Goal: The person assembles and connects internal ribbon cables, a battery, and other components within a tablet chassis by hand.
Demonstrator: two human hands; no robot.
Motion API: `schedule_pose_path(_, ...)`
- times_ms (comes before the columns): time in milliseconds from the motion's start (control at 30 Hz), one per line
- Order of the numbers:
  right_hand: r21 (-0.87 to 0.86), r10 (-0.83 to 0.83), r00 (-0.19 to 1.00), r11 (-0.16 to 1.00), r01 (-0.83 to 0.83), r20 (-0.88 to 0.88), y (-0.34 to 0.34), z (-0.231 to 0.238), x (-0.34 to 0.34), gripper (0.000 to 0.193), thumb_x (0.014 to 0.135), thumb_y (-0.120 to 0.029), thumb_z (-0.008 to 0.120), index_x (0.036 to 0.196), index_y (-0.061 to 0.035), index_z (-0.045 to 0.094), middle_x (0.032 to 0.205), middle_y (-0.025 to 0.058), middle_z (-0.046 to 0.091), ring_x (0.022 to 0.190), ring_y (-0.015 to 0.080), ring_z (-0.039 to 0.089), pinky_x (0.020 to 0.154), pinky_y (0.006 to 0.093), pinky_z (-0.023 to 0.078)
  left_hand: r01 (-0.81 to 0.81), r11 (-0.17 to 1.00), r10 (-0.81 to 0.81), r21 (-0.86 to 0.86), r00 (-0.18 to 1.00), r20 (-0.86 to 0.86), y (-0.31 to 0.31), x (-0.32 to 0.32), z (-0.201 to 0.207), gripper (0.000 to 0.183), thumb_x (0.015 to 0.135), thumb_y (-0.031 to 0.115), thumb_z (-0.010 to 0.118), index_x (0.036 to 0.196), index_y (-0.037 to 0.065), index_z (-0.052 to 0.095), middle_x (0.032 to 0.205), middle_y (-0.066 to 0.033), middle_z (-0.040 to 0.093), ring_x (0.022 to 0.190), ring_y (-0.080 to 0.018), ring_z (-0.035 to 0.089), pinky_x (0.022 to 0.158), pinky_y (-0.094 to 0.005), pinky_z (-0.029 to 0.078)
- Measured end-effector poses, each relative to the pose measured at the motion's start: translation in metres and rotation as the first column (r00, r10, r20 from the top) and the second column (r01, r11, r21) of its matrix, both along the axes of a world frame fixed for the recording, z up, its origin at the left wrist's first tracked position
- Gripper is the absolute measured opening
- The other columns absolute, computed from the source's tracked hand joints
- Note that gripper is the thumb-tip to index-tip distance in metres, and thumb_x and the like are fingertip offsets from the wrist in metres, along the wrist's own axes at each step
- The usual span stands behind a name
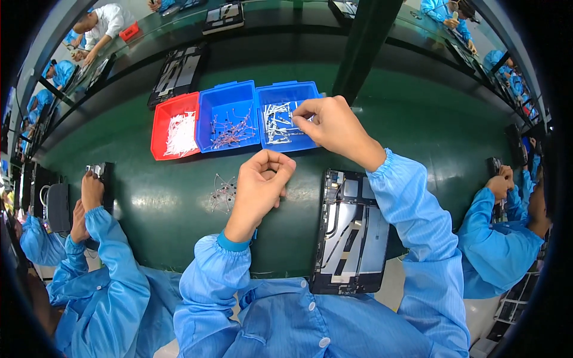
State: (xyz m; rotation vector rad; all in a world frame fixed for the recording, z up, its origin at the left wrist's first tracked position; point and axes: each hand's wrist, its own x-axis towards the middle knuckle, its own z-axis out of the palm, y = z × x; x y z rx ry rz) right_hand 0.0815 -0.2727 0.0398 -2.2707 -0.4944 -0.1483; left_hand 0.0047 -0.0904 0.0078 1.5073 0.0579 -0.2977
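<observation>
My right hand (335, 128) reaches over the right blue bin (287, 90), thumb and forefinger pinched beside the small white strips (277, 122) in it. Whether a strip is between those fingertips is too small to tell. Lower and to the left, my left hand (261, 186) hovers over the table with its fingers curled together; anything inside them is hidden. An opened tablet (371, 241) with bare inner parts lies below my right forearm, at the table's near edge. Left of my left hand, a loose bunch of thin wires (223, 194) rests on the green table (155, 221).
The middle blue bin (224, 98) holds thin reddish wires, and the red bin (159, 132) holds white pieces. Behind them lies another opened device (176, 73). A green post (365, 51) rises behind the right bin. Co-workers in blue sleeves (116, 250) sit on both sides.
</observation>
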Motion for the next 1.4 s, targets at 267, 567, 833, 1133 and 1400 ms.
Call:
schedule_pose_path(267, 0.366, 0.154, 0.948, 0.929, -0.044, -0.277, -0.013, -0.002, -0.048, 0.048, 0.090, 0.000, 0.066, 0.134, 0.0056, 0.051, 0.088, 0.0066, 0.068, 0.073, 0.0044, 0.060, 0.062, 0.0195, 0.048, -0.035, 0.991, 0.043, -0.129, 0.998, 0.056, -0.002, -0.003, 0.002, 0.025, 0.094, 0.020, 0.068, 0.105, -0.002, 0.062, 0.073, -0.0008, 0.061, 0.054, -0.0040, 0.054, 0.040, -0.0184, 0.038)
schedule_pose_path(567, 0.557, 0.231, 0.904, 0.830, 0.010, -0.360, -0.020, -0.016, -0.092, 0.036, 0.091, 0.000, 0.067, 0.125, 0.0050, 0.057, 0.088, 0.0088, 0.070, 0.072, 0.0050, 0.063, 0.058, 0.0180, 0.047, 0.093, 0.986, -0.085, -0.135, 0.994, 0.061, -0.006, -0.013, 0.006, 0.024, 0.096, 0.022, 0.067, 0.101, -0.001, 0.062, 0.073, -0.0018, 0.060, 0.052, -0.0037, 0.050, 0.039, -0.0186, 0.034)
schedule_pose_path(833, 0.612, 0.223, 0.877, 0.784, 0.098, -0.427, -0.024, -0.015, -0.095, 0.014, 0.088, -0.002, 0.072, 0.100, 0.0044, 0.070, 0.086, 0.0077, 0.069, 0.067, 0.0032, 0.058, 0.055, 0.0170, 0.043, 0.041, 0.892, -0.120, -0.451, 0.982, -0.148, -0.001, -0.012, 0.003, 0.016, 0.096, 0.016, 0.063, 0.098, 0.000, 0.063, 0.074, -0.0013, 0.059, 0.053, -0.0035, 0.046, 0.039, -0.0193, 0.031)
schedule_pose_path(1133, 0.594, -0.083, 0.992, 0.805, 0.007, 0.100, -0.030, -0.016, -0.103, 0.008, 0.086, 0.001, 0.071, 0.093, -0.0010, 0.067, 0.095, 0.0031, 0.059, 0.065, 0.0014, 0.054, 0.054, 0.0166, 0.042, -0.238, 0.964, 0.253, -0.120, 0.960, 0.125, 0.022, 0.006, 0.011, 0.012, 0.098, 0.018, 0.063, 0.096, 0.007, 0.064, 0.062, 0.0026, 0.049, 0.043, -0.0041, 0.040, 0.036, -0.0209, 0.027)
schedule_pose_path(1400, 0.763, -0.080, 0.937, 0.558, 0.325, -0.341, -0.057, -0.015, -0.109, 0.004, 0.091, -0.002, 0.064, 0.090, 0.0015, 0.062, 0.072, 0.0026, 0.063, 0.050, 0.0004, 0.044, 0.044, 0.0181, 0.032, -0.831, 0.454, 0.304, 0.321, 0.483, 0.821, 0.135, 0.045, -0.018, 0.020, 0.094, 0.013, 0.066, 0.104, -0.003, 0.073, 0.089, -0.0099, 0.070, 0.073, -0.0141, 0.062, 0.063, -0.0253, 0.047)
